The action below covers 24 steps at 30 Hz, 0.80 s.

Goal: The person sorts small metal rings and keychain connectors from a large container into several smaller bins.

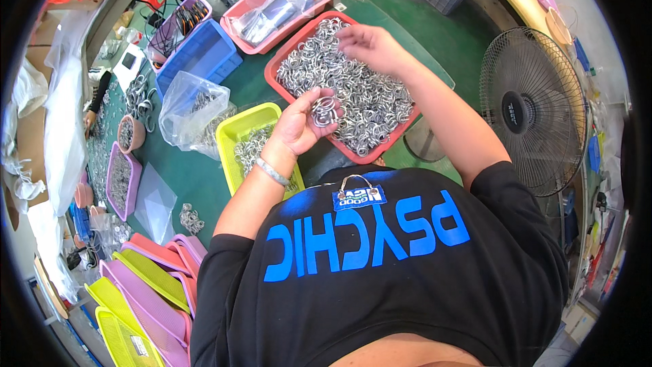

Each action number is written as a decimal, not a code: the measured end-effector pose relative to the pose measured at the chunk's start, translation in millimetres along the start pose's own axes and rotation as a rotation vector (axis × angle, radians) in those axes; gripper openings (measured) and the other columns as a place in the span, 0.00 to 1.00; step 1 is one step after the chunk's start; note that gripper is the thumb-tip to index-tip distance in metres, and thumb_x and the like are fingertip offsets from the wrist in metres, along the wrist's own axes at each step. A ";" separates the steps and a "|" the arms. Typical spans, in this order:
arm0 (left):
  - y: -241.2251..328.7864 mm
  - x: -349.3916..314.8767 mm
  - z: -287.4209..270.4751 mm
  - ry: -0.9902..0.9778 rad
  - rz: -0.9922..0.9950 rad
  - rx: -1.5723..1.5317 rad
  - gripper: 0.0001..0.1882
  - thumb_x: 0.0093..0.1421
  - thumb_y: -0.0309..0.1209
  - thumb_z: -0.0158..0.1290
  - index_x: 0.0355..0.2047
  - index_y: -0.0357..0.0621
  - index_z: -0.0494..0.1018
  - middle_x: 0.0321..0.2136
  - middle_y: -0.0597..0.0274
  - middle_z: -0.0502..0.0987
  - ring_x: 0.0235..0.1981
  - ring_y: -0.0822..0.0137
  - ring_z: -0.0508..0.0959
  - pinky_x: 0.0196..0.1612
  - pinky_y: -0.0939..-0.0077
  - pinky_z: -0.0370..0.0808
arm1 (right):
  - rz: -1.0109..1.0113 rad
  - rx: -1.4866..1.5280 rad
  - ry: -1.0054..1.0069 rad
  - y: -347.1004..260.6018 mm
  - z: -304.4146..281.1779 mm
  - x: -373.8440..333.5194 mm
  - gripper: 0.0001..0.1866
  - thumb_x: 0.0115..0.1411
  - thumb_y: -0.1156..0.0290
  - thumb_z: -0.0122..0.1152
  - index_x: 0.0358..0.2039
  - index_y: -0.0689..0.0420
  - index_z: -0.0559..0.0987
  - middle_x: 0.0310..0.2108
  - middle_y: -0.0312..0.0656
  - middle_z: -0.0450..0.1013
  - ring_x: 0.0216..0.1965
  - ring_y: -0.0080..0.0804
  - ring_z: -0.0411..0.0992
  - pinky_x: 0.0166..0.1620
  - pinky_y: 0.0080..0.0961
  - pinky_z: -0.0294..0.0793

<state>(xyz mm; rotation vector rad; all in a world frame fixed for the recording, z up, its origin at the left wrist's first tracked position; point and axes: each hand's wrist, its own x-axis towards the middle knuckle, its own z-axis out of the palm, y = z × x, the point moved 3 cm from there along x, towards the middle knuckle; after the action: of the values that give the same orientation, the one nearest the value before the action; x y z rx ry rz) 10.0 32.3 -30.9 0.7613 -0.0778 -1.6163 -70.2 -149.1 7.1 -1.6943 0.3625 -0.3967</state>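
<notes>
Half curling the left grip [305, 122] around a small cluster of silvery rings [324, 110], palm side showing, just above the near-left edge of the red tray [360, 158]. Holding the right grip [372, 47] farther out and to the right, over the far part of the ring heap [380, 119], with fingers bent and slightly parted; not showing clearly whether pinching a ring there or merely hovering. Likely risking a drop from the left grip: carrying several smooth-looking rings rather loosely, so possibly letting one slip between the fingers. Falling straight beneath, probably just rejoining the heap; tipping leftward instead, perhaps landing in the lime basket [251, 119] below the left forearm [248, 190] and mixing with the rings there, or rolling away across the green tabletop [192, 180]. Risking tangles under the right grip too: reaching into rings piled at every angle, perhaps hooking two or three together and scattering others over the tray rim. Crossing above the lime basket behind the left grip, maybe snagging the bracelet [272, 171] there. Reaching too wide, possibly nearing the fan [526, 112] right of the right grip, though not judging depth surely
</notes>
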 end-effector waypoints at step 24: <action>-7.7 -15.4 -26.6 0.049 0.009 -0.088 0.12 0.57 0.34 0.44 0.39 0.40 0.68 0.32 0.55 0.74 0.34 0.59 0.75 0.33 0.66 0.76 | -0.086 -0.865 -0.022 59.5 -1.5 5.5 0.20 0.47 0.76 0.50 0.43 0.51 0.71 0.29 0.39 0.70 0.35 0.37 0.68 0.39 0.32 0.67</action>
<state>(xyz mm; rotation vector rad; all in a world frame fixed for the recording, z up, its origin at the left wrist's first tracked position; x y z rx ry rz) 16.9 57.6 -48.6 0.7307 0.0247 -1.5812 -66.9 -162.2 -51.1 -2.5613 0.4848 -0.2961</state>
